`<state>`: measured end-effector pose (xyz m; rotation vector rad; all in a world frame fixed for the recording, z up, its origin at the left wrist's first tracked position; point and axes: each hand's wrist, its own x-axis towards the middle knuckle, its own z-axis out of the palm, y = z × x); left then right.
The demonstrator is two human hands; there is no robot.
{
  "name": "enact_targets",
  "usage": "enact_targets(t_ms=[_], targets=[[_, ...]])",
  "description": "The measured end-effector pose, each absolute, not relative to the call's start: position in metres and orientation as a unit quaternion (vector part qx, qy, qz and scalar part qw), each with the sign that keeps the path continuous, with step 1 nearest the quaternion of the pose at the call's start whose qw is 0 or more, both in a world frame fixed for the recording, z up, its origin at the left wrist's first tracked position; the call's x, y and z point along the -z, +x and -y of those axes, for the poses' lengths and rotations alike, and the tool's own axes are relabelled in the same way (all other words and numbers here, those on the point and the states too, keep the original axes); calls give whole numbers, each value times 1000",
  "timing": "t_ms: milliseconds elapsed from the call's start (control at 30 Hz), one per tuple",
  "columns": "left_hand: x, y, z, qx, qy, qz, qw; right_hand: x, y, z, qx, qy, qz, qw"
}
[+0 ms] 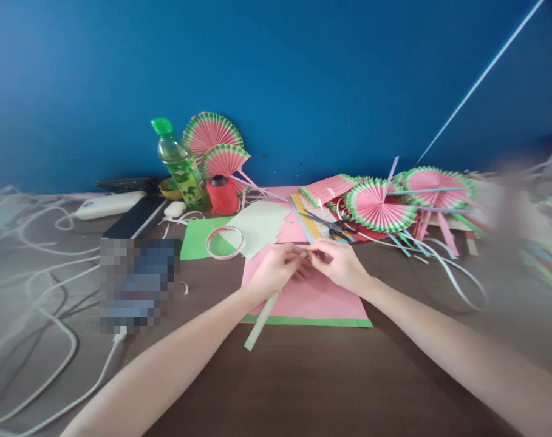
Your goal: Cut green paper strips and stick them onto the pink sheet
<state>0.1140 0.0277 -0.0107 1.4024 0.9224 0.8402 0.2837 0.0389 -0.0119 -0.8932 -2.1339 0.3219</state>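
My left hand [276, 267] pinches a pale green paper strip [261, 321], whose free end hangs out below toward the lower left. At the strip's upper end, the fingertips of my right hand [337, 262] are closed close against those of the left. Both hands are over a pink paper sheet [330, 300], which has a green paper band [303, 321] along its near edge. Just beyond the left hand lie a pale green sheet [257, 221] and a roll of tape [225, 257]. Black scissors [337, 229] rest beyond the right hand.
Pleated pink-and-green paper fans [380, 206] lie at the right back; others [214, 133] stand behind a green-capped bottle [184, 176]. A red spool [223, 197] is beside it. White cables [70, 328] and a blurred-out phone [141, 285] occupy the left.
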Motion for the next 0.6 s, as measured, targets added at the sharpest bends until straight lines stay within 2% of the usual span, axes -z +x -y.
enact_targets(t_ms=[367, 600], targets=[[10, 114, -25, -365, 606, -396, 586, 15, 285, -41, -144, -346, 843, 386], [6, 114, -24, -360, 615, -394, 580, 13, 281, -38, -90, -340, 853, 385]])
